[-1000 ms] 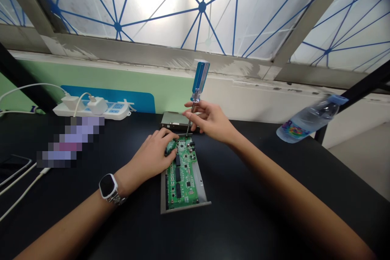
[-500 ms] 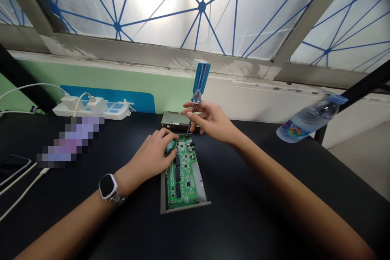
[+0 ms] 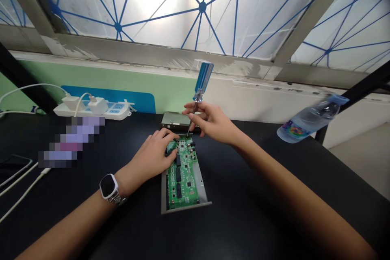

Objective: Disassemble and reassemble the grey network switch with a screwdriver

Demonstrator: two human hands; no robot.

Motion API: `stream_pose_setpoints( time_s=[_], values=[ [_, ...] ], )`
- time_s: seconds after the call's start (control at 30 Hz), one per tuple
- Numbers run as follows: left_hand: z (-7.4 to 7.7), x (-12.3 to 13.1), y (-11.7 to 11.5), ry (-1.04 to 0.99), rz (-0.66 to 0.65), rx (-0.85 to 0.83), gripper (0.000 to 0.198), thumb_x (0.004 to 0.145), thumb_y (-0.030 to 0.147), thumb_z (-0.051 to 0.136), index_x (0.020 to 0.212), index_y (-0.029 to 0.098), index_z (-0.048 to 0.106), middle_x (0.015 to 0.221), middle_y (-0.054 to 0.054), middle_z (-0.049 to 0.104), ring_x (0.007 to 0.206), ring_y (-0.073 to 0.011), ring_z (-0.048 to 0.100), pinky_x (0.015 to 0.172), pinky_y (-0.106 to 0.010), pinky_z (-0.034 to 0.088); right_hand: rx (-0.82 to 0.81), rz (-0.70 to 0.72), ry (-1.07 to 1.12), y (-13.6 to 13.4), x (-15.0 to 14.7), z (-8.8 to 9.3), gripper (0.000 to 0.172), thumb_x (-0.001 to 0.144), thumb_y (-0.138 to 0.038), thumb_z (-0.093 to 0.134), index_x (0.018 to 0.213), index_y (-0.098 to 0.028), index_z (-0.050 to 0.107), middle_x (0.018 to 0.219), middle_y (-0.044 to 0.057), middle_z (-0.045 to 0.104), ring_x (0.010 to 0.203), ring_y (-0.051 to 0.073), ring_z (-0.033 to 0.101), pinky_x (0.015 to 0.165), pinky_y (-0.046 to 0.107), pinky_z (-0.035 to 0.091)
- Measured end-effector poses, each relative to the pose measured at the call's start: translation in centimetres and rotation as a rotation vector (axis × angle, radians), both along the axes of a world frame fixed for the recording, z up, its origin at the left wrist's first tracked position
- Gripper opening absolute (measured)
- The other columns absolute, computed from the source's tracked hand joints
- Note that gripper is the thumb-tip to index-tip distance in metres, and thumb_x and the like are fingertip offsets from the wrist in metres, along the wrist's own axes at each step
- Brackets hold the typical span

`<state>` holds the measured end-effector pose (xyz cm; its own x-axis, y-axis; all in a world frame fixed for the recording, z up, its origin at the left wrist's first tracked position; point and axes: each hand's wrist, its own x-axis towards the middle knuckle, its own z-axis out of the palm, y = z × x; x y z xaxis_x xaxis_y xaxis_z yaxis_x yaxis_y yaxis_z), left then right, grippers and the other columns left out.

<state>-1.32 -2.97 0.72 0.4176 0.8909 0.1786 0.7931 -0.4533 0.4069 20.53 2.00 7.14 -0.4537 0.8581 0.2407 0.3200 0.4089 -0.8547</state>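
A green circuit board (image 3: 186, 178) lies in a shallow grey metal tray (image 3: 186, 211) on the black table. My left hand (image 3: 156, 152) holds the board by its far left part, thumb and fingers curved and pressed down on it; the palm side is hidden. Between the thumb and fingers of my right hand (image 3: 210, 120) is the shaft of a screwdriver (image 3: 203, 79) with a clear blue handle. It stands nearly upright, leaning right at the top, its tip down at the far edge of the board. What exactly the tip touches is too small to tell.
Behind the board lies a flat metal box (image 3: 175, 120), partly hidden by my right hand. A power strip (image 3: 120, 110) with plugs and white cables is at the back left, near a blurred-out item. A water bottle (image 3: 300, 126) lies tilted at the right.
The screwdriver handle has tipped slightly to the right, its tip still at the board's far edge. Both hands keep almost the same places.
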Motion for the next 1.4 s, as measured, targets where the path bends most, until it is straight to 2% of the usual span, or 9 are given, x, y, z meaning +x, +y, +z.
stream_pose_setpoints(
  time_s=[0.1, 0.2, 0.5, 0.6, 0.77, 0.93, 1.1, 1.27, 1.4],
  values=[
    [0.0, 0.0, 0.0, -0.002, -0.001, 0.000, 0.033, 0.095, 0.034, 0.053, 0.127, 0.025, 0.062, 0.129, -0.010, 0.059, 0.110, -0.0329, 0.060, 0.090, -0.052, 0.051, -0.026, 0.058, -0.043, -0.1, 0.1, 0.4, 0.027, 0.098, -0.030, 0.057, 0.119, -0.015, 0.065, 0.113, 0.012, 0.075, 0.079, 0.018, 0.076, 0.047, 0.022, 0.058],
    [0.0, 0.0, 0.0, 0.000, -0.001, 0.007, 0.034, 0.096, 0.034, 0.053, 0.126, 0.024, 0.062, 0.129, -0.010, 0.060, 0.110, -0.0328, 0.061, 0.089, -0.051, 0.051, 0.034, -0.010, -0.034, -0.1, -0.2, 0.3, 0.020, 0.095, -0.032, 0.062, 0.099, -0.014, 0.070, 0.094, 0.009, 0.077, 0.067, 0.017, 0.075, 0.050, 0.024, 0.058],
    [0.1, 0.1, -0.1, -0.004, -0.001, 0.008, 0.033, 0.096, 0.033, 0.052, 0.126, 0.023, 0.062, 0.128, -0.011, 0.060, 0.108, -0.0327, 0.061, 0.089, -0.052, 0.051, 0.156, -0.193, 0.083, 0.1, -0.6, -1.0, 0.031, 0.085, -0.043, 0.077, 0.074, -0.018, 0.061, 0.060, -0.001, 0.063, 0.049, 0.014, 0.066, 0.050, 0.026, 0.055],
    [0.1, 0.1, -0.1, -0.002, 0.000, 0.009, 0.034, 0.096, 0.033, 0.053, 0.126, 0.023, 0.062, 0.128, -0.011, 0.060, 0.108, -0.0325, 0.061, 0.090, -0.052, 0.051, 0.143, -0.199, 0.097, 0.1, -0.8, -1.2, 0.031, 0.087, -0.041, 0.075, 0.077, -0.019, 0.056, 0.066, -0.001, 0.064, 0.052, 0.014, 0.068, 0.048, 0.025, 0.054],
    [0.1, 0.1, -0.1, 0.007, -0.003, 0.009, 0.033, 0.096, 0.033, 0.053, 0.126, 0.024, 0.062, 0.129, -0.011, 0.060, 0.109, -0.0327, 0.060, 0.090, -0.052, 0.050, -0.116, 0.020, 0.215, 0.0, -0.8, -0.3, 0.039, 0.093, -0.048, 0.067, 0.117, -0.023, 0.050, 0.106, 0.007, 0.071, 0.058, 0.014, 0.072, 0.036, 0.021, 0.047],
    [0.1, 0.0, 0.0, 0.010, -0.001, 0.021, 0.032, 0.095, 0.033, 0.054, 0.126, 0.026, 0.063, 0.128, -0.010, 0.061, 0.107, -0.0326, 0.062, 0.089, -0.050, 0.051, -0.270, 0.142, 0.319, 0.0, -0.5, 0.5, 0.046, 0.100, -0.055, 0.055, 0.136, -0.030, 0.041, 0.091, 0.001, 0.068, 0.065, 0.016, 0.074, 0.042, 0.021, 0.053],
    [0.0, 0.0, 0.0, -0.002, -0.008, 0.021, 0.032, 0.096, 0.033, 0.053, 0.125, 0.024, 0.062, 0.128, -0.010, 0.060, 0.110, -0.0331, 0.061, 0.091, -0.052, 0.051, -0.237, 0.144, 0.418, 0.5, -0.4, 0.1, 0.035, 0.098, -0.051, 0.061, 0.123, -0.027, 0.055, 0.089, -0.001, 0.065, 0.067, 0.016, 0.075, 0.045, 0.021, 0.055],
    [0.0, 0.1, -0.1, -0.001, -0.003, 0.023, 0.032, 0.095, 0.031, 0.054, 0.125, 0.024, 0.062, 0.128, -0.010, 0.060, 0.108, -0.0324, 0.061, 0.091, -0.052, 0.051, -0.301, 0.113, 0.534, 0.3, -0.8, -0.1, 0.036, 0.093, -0.049, 0.070, 0.111, -0.025, 0.050, 0.103, 0.003, 0.073, 0.072, 0.016, 0.077, 0.054, 0.023, 0.057],
    [0.0, 0.0, -0.1, -0.003, -0.007, 0.025, 0.032, 0.095, 0.032, 0.054, 0.125, 0.024, 0.062, 0.129, -0.010, 0.060, 0.109, -0.0323, 0.061, 0.091, -0.052, 0.050, -0.398, 0.167, 0.621, -0.2, -1.0, 0.3, 0.030, 0.094, -0.047, 0.067, 0.109, -0.024, 0.054, 0.089, 0.000, 0.068, 0.082, 0.019, 0.076, 0.066, 0.028, 0.061]
  ],
)
